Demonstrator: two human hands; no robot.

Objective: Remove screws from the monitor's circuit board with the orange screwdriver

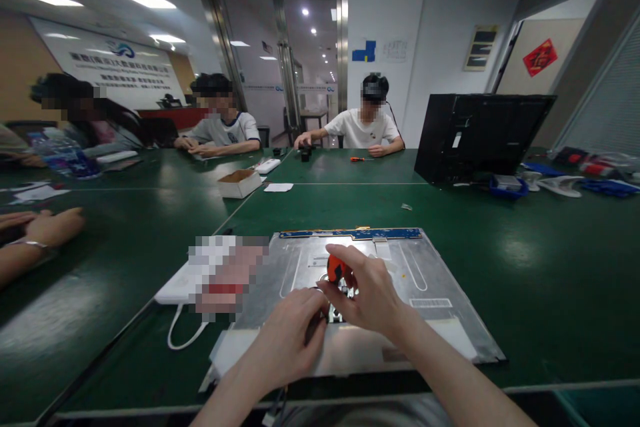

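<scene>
My right hand (pixel 367 287) is wrapped round the orange-and-black handle of a screwdriver (pixel 335 268), held upright. Its tip is hidden behind my fingers. Below it, a small metal assembly (pixel 337 312) sits at the middle of a silver display panel (pixel 295 267), mostly covered by my hands. My left hand (pixel 295 327) is closed at the left side of this assembly, its fingertips against something I cannot make out. The panel lies flat in front of me, with a narrow blue circuit board (pixel 350 234) along its far edge.
Left of the panel are a white device (pixel 175 283) with a white cable (pixel 173 333) and a blurred-out item. A white box (pixel 239 183) stands farther back. A black monitor (pixel 480 133) is at the right rear. Other people sit around the green table (pixel 540 267); another person's hand (pixel 55 227) rests at left.
</scene>
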